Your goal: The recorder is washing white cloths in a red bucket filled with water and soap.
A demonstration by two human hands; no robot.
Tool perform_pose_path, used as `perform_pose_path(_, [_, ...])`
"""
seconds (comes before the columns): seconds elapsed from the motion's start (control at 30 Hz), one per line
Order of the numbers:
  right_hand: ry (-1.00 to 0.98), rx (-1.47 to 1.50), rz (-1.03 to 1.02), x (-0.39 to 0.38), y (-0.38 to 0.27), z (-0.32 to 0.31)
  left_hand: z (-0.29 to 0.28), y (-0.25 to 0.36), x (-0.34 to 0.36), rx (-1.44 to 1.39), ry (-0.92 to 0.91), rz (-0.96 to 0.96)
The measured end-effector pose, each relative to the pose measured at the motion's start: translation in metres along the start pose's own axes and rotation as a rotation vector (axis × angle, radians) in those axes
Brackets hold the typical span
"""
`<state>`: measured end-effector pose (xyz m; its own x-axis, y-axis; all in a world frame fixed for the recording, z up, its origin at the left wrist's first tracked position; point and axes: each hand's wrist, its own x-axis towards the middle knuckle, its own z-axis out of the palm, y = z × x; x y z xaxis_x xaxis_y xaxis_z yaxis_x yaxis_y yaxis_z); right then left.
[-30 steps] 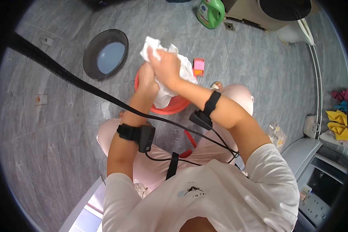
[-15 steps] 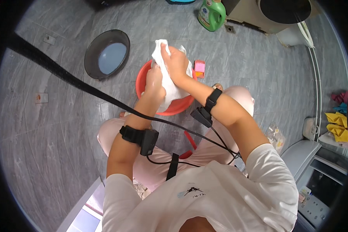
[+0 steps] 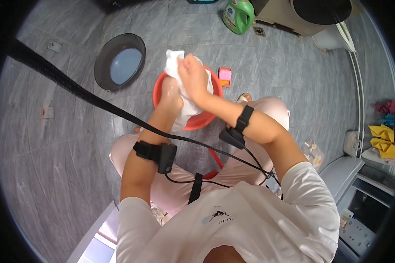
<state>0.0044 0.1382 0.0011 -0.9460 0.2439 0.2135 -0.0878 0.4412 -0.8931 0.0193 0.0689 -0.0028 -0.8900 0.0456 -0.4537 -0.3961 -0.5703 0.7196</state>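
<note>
A bunched white cloth [image 3: 190,109] lies over a red basin [image 3: 157,93] between my knees, one end sticking up past the far rim. My left hand [image 3: 171,91] is wet and closed on the cloth, its fingertips hidden in the folds. Pressed close beside it, my right hand [image 3: 193,79] is curled round the cloth and slightly smeared by motion. The inside of the basin is mostly covered by the cloth and my hands. Just right of the basin sits a small red soap box [image 3: 225,76] with a pink piece in it.
A dark basin [image 3: 100,65] with bluish liquid stands at the far left. At the far side are a green detergent bottle [image 3: 238,17] and a floor drain [image 3: 259,31]. A black cable [image 3: 96,101] crosses above my left forearm. Yellow cloths [image 3: 383,141] lie at the right.
My right hand has shifted a little left and turned, closing over the cloth. The cloth's upper end has moved left and slightly nearer. My left hand has shifted slightly left.
</note>
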Motion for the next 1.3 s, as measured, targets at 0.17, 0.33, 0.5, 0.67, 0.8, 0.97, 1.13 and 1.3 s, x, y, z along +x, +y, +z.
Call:
perform_pose_path(0.17, [-0.161, 0.014, -0.434, -0.046, -0.029, -0.004, -0.048, -0.020, 0.033, -0.440, -0.849, 0.124])
perform_pose_path(0.33, [0.073, 0.015, -0.147, 0.014, 0.010, -0.005, 0.007, -0.006, 0.009, 0.007, 0.079, -0.083])
perform_pose_path(0.5, [-0.023, 0.022, -0.451, -0.038, -0.014, 0.007, -0.092, -0.034, 0.060, -0.103, -0.562, 0.015])
perform_pose_path(0.67, [-0.004, -0.019, -0.309, -0.003, 0.004, -0.001, -0.015, -0.019, 0.017, -0.128, -0.018, -0.034])
perform_pose_path(0.8, [0.098, -0.075, 0.051, 0.022, 0.020, 0.002, 0.001, -0.017, 0.016, -0.100, 0.100, -0.099])
perform_pose_path(0.97, [-0.057, -0.001, -0.357, -0.043, -0.026, 0.008, -0.077, -0.028, 0.041, -0.214, -0.214, -0.051])
perform_pose_path(1.13, [0.064, -0.091, -0.169, 0.011, 0.019, 0.001, -0.013, -0.020, 0.023, -0.294, -0.244, -0.142])
perform_pose_path(1.3, [-0.001, -0.055, -0.331, -0.037, -0.012, 0.015, -0.097, -0.050, 0.058, -0.330, -0.530, -0.035])
